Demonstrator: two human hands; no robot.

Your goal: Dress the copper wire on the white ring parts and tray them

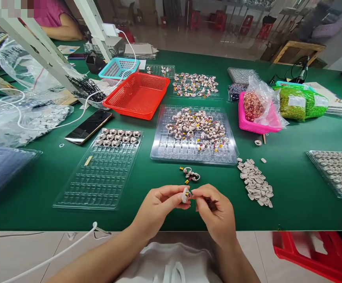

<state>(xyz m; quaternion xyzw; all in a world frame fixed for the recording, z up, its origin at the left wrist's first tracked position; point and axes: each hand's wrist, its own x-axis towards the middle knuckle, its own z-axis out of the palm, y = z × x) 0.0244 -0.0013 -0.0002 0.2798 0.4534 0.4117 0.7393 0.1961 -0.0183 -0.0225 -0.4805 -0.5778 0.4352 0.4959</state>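
Observation:
My left hand pinches a small white shell-shaped part above the front edge of the green table. My right hand is closed in a pinch against the same part, on a tiny coloured piece at its end. Two loose wired parts lie on the table just beyond my fingers. A pile of white shells lies to the right of my hands. A clear tray heaped with wired parts sits farther back. A clear compartment tray to the left holds finished pieces in its far rows.
A red basket and a teal basket stand at the back left, beside a phone and a white cable. A pink bin with a bag, green bags and another tray lie right. Another person sits far left.

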